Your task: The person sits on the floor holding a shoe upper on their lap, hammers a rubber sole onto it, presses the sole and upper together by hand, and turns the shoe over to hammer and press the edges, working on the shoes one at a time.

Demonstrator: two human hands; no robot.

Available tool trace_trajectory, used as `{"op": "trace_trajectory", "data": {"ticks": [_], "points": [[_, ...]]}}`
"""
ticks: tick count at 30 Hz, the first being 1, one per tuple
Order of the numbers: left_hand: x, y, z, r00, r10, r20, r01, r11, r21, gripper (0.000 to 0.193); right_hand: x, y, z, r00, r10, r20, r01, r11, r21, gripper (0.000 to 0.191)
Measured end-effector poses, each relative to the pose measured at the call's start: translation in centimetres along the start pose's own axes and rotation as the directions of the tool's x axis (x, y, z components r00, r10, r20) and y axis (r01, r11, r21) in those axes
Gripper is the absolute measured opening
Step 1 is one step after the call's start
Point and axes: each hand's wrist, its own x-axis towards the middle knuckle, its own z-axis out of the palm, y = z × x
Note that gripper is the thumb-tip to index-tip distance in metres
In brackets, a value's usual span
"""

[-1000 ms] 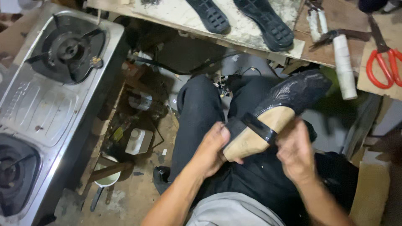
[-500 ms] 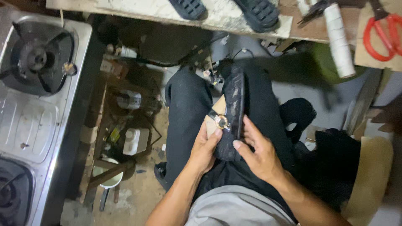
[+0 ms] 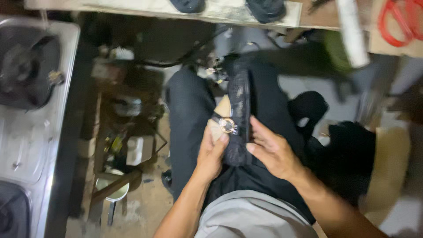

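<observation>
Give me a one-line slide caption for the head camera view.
Both hands, left hand and right hand, hold a black sandal with a round buckle on the lap.

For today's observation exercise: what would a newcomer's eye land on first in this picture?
First, the black sandal with a round metal buckle, held on the lap between the left hand and right hand. Next, the steel gas stove at far left and red scissor handles at top right.
</observation>
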Motion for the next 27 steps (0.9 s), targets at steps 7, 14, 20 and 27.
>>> {"op": "trace_trajectory", "data": {"ticks": [7, 14, 20, 27], "points": [[-2.8, 2.0, 1.8, 0.945, 0.198, 0.258, -0.317, 0.741, 0.592, 0.075, -4.7, -3.4, 2.9, 0.94, -0.266, -0.215, 0.116, 0.839, -0.532, 0.109], [-1.9, 5.5, 2.2, 0.854, 0.049, 0.518, -0.351, 0.79, 0.503, 0.068, -4.8, -3.1, 0.2, 0.947, -0.224, -0.23, 0.088, 0.871, -0.484, 0.121], [1.9, 9.2, 0.5, 0.805, 0.066, 0.589, -0.454, 0.709, 0.54, 0.046, -2.3, -5.7, -2.2, 0.923, -0.277, -0.266, 0.209, 0.943, -0.257, 0.088], [6.3, 12.3, -2.6, 0.705, 0.532, 0.47, -0.669, 0.279, 0.689, 0.033, 9.1, -15.0, -7.5, 0.903, -0.173, -0.393, 0.261, 0.948, 0.182, 0.067]]}}
